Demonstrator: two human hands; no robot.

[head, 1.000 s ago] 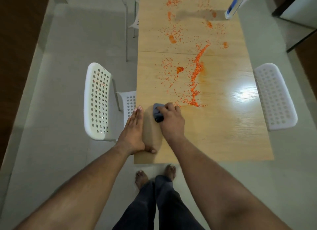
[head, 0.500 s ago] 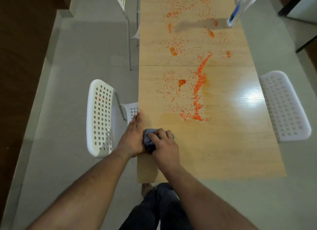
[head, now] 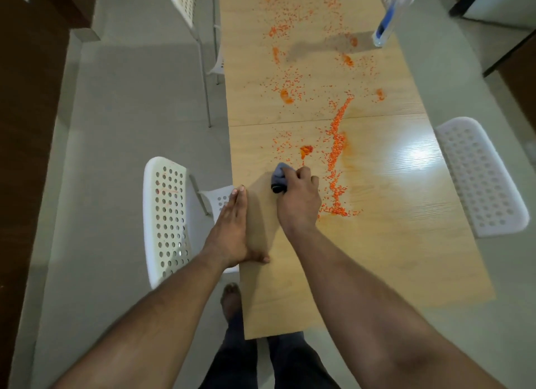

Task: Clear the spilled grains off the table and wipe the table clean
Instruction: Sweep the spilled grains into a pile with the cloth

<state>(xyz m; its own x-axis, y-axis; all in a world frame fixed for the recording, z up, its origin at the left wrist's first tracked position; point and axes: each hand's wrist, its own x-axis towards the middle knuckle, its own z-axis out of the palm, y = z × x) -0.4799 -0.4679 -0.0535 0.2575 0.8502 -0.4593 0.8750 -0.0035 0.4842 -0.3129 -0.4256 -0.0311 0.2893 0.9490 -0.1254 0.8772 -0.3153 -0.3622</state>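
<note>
Orange grains [head: 336,145] lie scattered down the middle of a long light wooden table [head: 391,258], with a thick line of them and several small heaps farther away. My right hand [head: 298,198] grips a bunched blue-grey cloth [head: 279,178] and presses it on the table just left of the grain line. My left hand [head: 233,229] lies flat with straight fingers along the table's left edge, thumb on the tabletop, holding nothing.
A white perforated chair [head: 168,217] stands tucked at the left edge beside my left hand, another [head: 481,176] at the right, and a third [head: 191,5] farther back left. A clear bottle with a blue part [head: 388,20] stands at the far right of the table.
My right hand swept the cloth back to my left hand at the table edge, then moved forward and right again to the grain line. My left hand stayed at the edge.
</note>
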